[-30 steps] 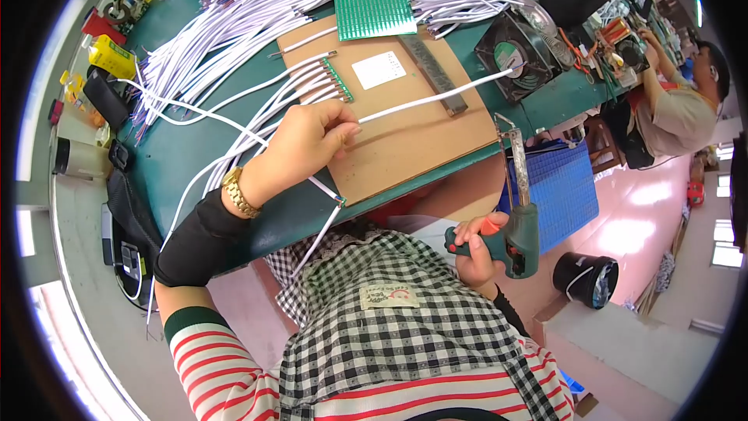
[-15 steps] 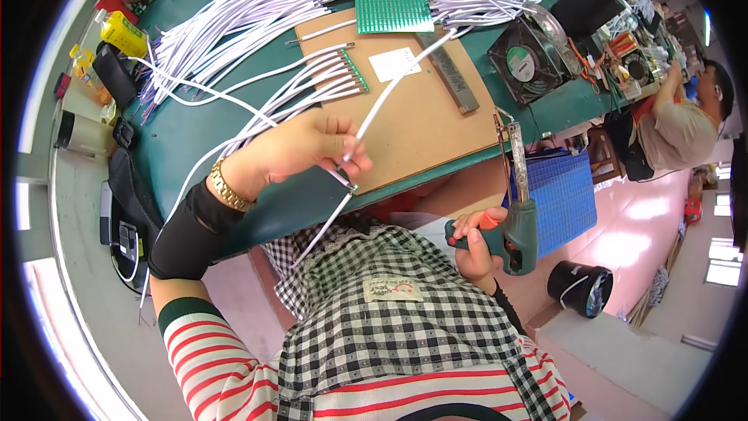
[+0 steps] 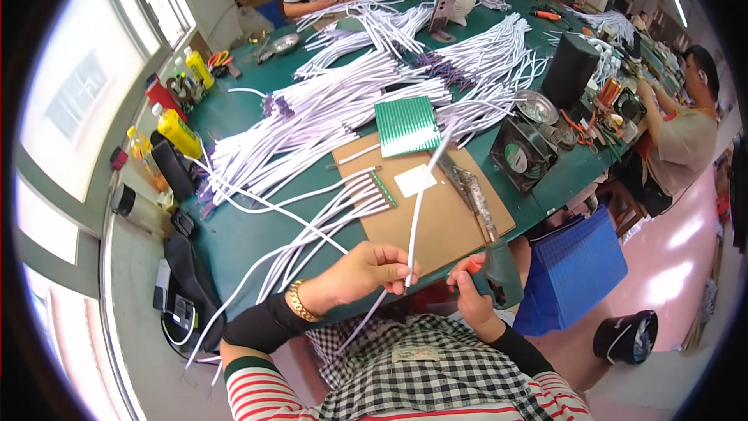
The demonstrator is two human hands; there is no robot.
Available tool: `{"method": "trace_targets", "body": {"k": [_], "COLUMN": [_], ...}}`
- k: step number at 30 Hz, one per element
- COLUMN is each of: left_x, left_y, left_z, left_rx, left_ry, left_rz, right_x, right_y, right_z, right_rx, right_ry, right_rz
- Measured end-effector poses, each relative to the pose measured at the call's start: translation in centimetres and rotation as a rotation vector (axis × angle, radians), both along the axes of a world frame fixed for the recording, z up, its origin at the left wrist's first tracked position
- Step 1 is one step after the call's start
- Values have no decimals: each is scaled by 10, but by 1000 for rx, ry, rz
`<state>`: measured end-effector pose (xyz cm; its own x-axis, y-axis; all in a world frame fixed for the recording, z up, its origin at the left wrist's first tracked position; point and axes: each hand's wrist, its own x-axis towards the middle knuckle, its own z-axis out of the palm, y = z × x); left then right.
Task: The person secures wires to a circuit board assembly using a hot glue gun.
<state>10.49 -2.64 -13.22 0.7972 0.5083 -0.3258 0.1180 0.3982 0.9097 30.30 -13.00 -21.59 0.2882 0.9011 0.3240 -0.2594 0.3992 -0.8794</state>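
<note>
My left hand (image 3: 360,271) pinches a white cable (image 3: 418,222) close to its lower end, just in front of the table edge. From there the cable rises across the brown board (image 3: 460,238) towards the green circuit-board panel (image 3: 407,129). Wrapped round the dark green handle of a soldering gun (image 3: 503,274) is my right hand (image 3: 472,304), with a finger by its red trigger. The gun's long metal shaft points away from me over the board. Left of the cable, several white cables lie attached to a narrow green circuit strip (image 3: 383,190).
Bundles of white cables (image 3: 312,102) cover the middle of the green table. A black square fan (image 3: 523,152) stands at the right, yellow bottles (image 3: 178,131) at the left. A blue crate (image 3: 580,273) and black bucket (image 3: 626,337) are below right. Co-workers sit across and at right.
The view has tilted up, showing more of the far table. My hands are closer together, and the soldering gun now leans left over the board. Both hands keep their holds.
</note>
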Motion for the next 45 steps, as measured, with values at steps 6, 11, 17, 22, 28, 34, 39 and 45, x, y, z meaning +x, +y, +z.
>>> {"method": "trace_targets", "body": {"k": [6, 11, 17, 22, 28, 34, 39, 45], "left_x": [17, 27, 25, 25, 26, 28, 30, 29], "left_y": [0, -3, -6, -6, -5, -4, 2, 7], "left_z": [-13, -23, -29, -28, -42, -62, -74, -73], "left_rx": [-97, -153, -151, -254, -323, -383, -472, -536], "left_ry": [-120, -158, -167, -204, -244, -354, -508, -497], "left_rz": [131, 108, 157, 135, 134, 93, 35, -84], "right_x": [-16, -22, -29, -28, -28, -23, -20, -19], "right_y": [7, 8, 3, 0, 1, -1, 1, -1], "right_z": [-6, 7, 3, -10, -7, -4, -3, -4], "right_rx": [-105, -101, -106, -76, -75, -135, -132, -118], "right_ry": [60, 1, 79, 195, 198, 138, 87, 145], "right_rz": [74, 86, 63, 121, 106, 121, 123, 160]}}
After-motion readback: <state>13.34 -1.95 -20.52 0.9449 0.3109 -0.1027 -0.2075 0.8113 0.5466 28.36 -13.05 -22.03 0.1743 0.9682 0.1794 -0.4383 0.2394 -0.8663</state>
